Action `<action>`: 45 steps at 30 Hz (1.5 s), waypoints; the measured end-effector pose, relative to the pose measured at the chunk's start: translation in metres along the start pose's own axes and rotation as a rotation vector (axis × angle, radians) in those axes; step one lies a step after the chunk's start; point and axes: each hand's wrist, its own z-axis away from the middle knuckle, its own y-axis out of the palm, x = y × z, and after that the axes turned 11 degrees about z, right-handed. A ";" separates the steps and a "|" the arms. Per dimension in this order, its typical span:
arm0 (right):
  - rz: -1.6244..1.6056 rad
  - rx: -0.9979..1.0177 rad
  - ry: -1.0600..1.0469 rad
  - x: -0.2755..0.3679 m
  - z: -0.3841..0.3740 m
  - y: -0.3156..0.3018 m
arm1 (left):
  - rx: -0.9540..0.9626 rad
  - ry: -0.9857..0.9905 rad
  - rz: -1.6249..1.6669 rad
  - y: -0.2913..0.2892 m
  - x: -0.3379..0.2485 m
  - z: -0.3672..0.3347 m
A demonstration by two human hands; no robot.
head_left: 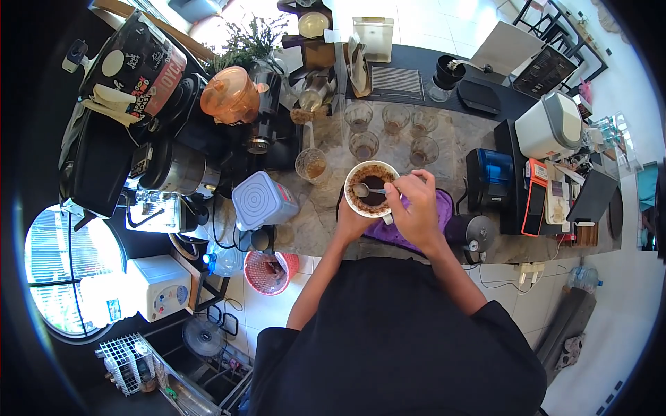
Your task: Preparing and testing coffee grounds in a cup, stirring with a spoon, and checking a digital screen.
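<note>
Liquid of a dark brown colour (375,183) lies in one round white cup with a single handle (374,163), between the two hands; brown residue rings its inner wall. The left hand (352,222) curls against the cup's near left side, most of its fingers hidden. The right hand (417,209) pinches one small metal spoon (361,189) between thumb and fingers, its bowl inside the cup.

Beyond the hands stand five clear drinking glasses (364,146), three in the farther row and two in the nearer. One clear tumbler with tan contents (314,166) stands beyond the left hand, to its left. One pale square container with a ringed lid (261,198) is left of the left hand. One purple cloth (445,210) lies under and beside the right hand; one black cylinder with a gauge (479,231) is farther right.
</note>
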 end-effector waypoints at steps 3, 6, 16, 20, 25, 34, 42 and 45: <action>-0.051 -0.025 -0.002 0.004 -0.002 -0.002 | 0.025 -0.017 -0.022 -0.004 0.001 0.001; 0.021 -0.062 0.019 -0.005 -0.004 -0.001 | 0.044 -0.017 -0.033 -0.003 -0.001 0.001; -0.081 -0.006 0.016 -0.006 -0.005 -0.001 | 0.040 0.030 -0.051 -0.004 0.002 0.000; 0.000 -0.003 0.054 -0.014 -0.005 -0.001 | 0.020 0.037 -0.015 -0.003 0.005 -0.001; -0.010 -0.018 0.014 0.001 -0.004 0.000 | 0.009 -0.029 -0.007 -0.003 0.004 0.000; 0.107 0.081 0.052 -0.024 -0.006 -0.014 | 0.014 -0.014 -0.096 -0.009 0.013 0.002; 0.162 0.114 -0.038 -0.029 0.002 -0.008 | -0.008 -0.053 -0.073 -0.010 0.014 0.001; 0.177 0.111 -0.044 -0.031 0.004 -0.005 | 0.017 -0.031 -0.121 -0.010 0.016 0.001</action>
